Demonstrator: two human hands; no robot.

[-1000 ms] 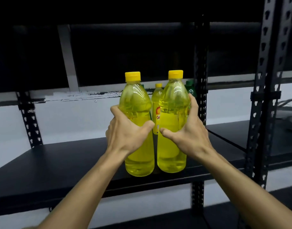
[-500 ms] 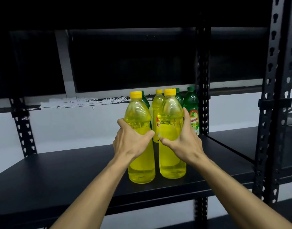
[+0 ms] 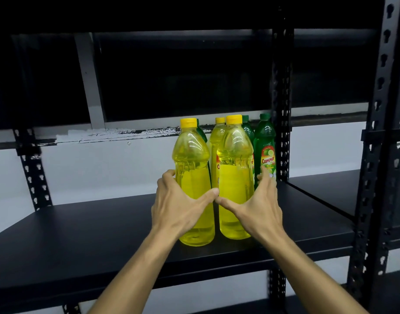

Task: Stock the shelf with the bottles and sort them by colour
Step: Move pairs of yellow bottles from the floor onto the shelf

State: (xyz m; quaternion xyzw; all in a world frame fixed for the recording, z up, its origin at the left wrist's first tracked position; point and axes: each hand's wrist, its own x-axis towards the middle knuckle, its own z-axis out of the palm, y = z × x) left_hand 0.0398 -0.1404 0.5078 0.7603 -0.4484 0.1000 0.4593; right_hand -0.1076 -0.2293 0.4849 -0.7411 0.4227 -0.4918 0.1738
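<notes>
Two bare forearms reach in from below, and the left hand (image 3: 179, 206) curls round the left yellow bottle (image 3: 192, 177), fingers behind its far side, thumb across the front. The right hand (image 3: 259, 206) cups the right yellow bottle (image 3: 234, 175) with the thumb on its front and the fingers spread round its right flank; whether that is a firm grip or a loose touch, I cannot tell. Both bottles stand upright on the black shelf (image 3: 92, 234), touching or nearly so, each clear plastic with yellow liquid, a yellow cap and a pale yellow label panel. The thumbs almost meet in the gap between them. Just behind sits a third yellow bottle (image 3: 218, 134), mostly hidden, with green bottle tops peeking out on either side. To the right stands a green bottle (image 3: 267, 150) with a lime on its label, close against the right-hand fingertips. Beyond it rises the perforated black upright (image 3: 282, 109), and further back a white wall (image 3: 103, 168).
</notes>
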